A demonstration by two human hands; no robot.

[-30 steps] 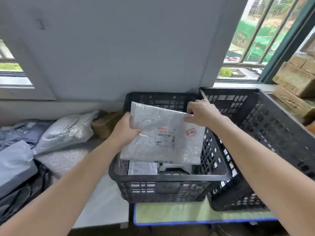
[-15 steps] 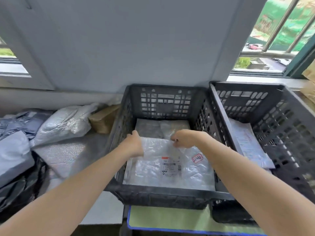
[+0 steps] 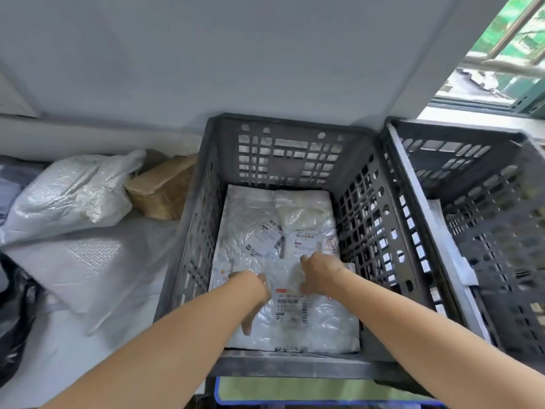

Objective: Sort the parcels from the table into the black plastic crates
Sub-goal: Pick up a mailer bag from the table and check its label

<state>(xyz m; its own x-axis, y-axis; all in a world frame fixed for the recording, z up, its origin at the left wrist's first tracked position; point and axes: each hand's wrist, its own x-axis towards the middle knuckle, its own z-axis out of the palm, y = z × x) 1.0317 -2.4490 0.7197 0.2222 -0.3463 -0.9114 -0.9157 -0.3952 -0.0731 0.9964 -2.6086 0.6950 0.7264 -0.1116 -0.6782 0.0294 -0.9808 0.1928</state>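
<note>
Several parcels [image 3: 265, 219] lie in the black slatted plastic crate [image 3: 283, 154]; a crinkled silver bag [image 3: 73, 193] and brown cardboard box [image 3: 162, 190] wait on the surface [image 3: 97, 376]. The white labelled mailer [image 3: 324, 326] lies inside, under the left hand's [image 3: 253, 290] straight fingers; the right hand's [image 3: 320, 270] hold is unclear.

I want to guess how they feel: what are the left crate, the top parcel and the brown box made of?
Left crate: looks like matte black plastic, moulded with holes. Parcel: probably thin glossy plastic film, crinkled and shiny. Box: likely dull brown cardboard, with folded flaps.
</note>
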